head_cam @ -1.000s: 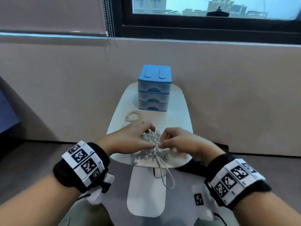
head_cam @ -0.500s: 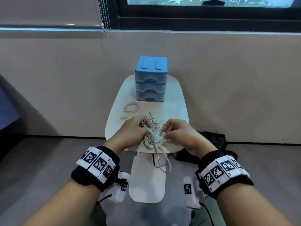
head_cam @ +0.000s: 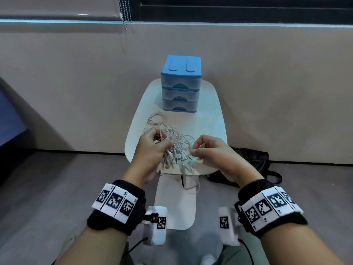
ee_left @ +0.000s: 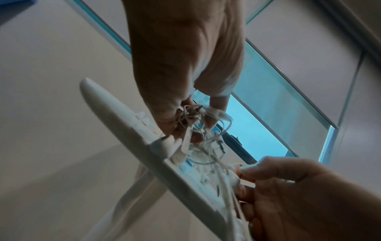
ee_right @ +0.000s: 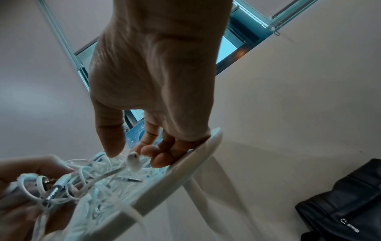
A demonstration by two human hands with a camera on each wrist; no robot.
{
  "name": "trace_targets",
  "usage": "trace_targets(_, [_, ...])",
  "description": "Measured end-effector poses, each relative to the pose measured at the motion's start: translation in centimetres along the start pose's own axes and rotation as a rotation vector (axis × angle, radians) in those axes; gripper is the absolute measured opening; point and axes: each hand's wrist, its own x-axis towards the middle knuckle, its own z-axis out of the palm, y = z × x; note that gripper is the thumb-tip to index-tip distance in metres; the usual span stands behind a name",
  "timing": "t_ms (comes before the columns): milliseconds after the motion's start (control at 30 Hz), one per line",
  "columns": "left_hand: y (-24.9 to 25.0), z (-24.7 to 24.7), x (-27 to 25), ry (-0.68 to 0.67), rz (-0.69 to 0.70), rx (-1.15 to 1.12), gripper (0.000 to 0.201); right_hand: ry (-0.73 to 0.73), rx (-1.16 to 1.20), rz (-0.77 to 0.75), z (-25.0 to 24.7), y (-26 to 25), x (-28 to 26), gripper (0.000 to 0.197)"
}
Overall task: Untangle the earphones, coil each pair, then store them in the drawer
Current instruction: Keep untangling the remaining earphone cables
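Observation:
A tangle of white earphones (head_cam: 178,146) lies on the front of the small white table (head_cam: 210,115), with one loop hanging over the edge. My left hand (head_cam: 162,142) grips a bunch of its cables and plugs (ee_left: 193,117). My right hand (head_cam: 193,150) is just to the right, fingers curled, pinching an earbud (ee_right: 133,160) and its cable at the tangle's side. One coiled pair (head_cam: 156,119) lies apart on the table, behind my left hand. The blue three-drawer unit (head_cam: 181,85) stands at the table's far end, all drawers shut.
A black bag (head_cam: 254,159) lies on the floor right of the table, against the beige wall. The table's white foot (head_cam: 175,205) stretches toward me between my wrists. A bead chain (head_cam: 125,14) hangs from the blind at the upper left.
My hands have drawn a little apart, and the tangle has spread looser between them. The left hand has turned and taken a fuller grip on the cables.

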Motion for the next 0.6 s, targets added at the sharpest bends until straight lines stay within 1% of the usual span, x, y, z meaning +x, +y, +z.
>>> trace_targets(67, [-0.3, -0.1, -0.1, 0.009, 0.003, -0.085, 0.026, -0.003, 0.035, -0.022, 0.1, 0.4, -0.2, 0.020])
trace_targets(100, [-0.3, -0.1, -0.2, 0.020, 0.002, -0.120, 0.027, -0.007, 0.057, -0.020, 0.0, 0.5, -0.2, 0.021])
trace_targets(167, [-0.5, -0.1, -0.4, 0.037, 0.008, -0.178, 0.032, -0.033, 0.082, -0.014, -0.2, 0.7, -0.2, 0.015])
trace_targets(267, [-0.4, 0.0, -0.6, 0.023, 0.027, -0.232, 0.035, -0.070, 0.024, -0.007, -0.1, 0.6, -0.4, 0.005])
trace_targets(333, [-0.4, 0.2, -0.8, 0.010, 0.023, -0.250, 0.035, -0.085, -0.010, -0.018, 0.1, 0.5, -0.5, 0.010])
trace_targets(400, [-0.5, 0.5, -1.0, 0.009, 0.021, -0.262, 0.036, -0.086, 0.029, -0.003, 0.0, 0.3, -0.6, 0.008])
trace_targets(500, [-0.8, 0.6, -1.2, -0.006, 0.020, -0.258, 0.038, 0.001, 0.202, 0.035, -0.2, -0.3, -0.3, 0.025])
trace_targets(600, [-1.2, 0.6, -1.2, -0.010, 0.008, -0.248, 0.035, 0.150, 0.283, -0.042, -0.3, -0.7, -0.3, 0.028])
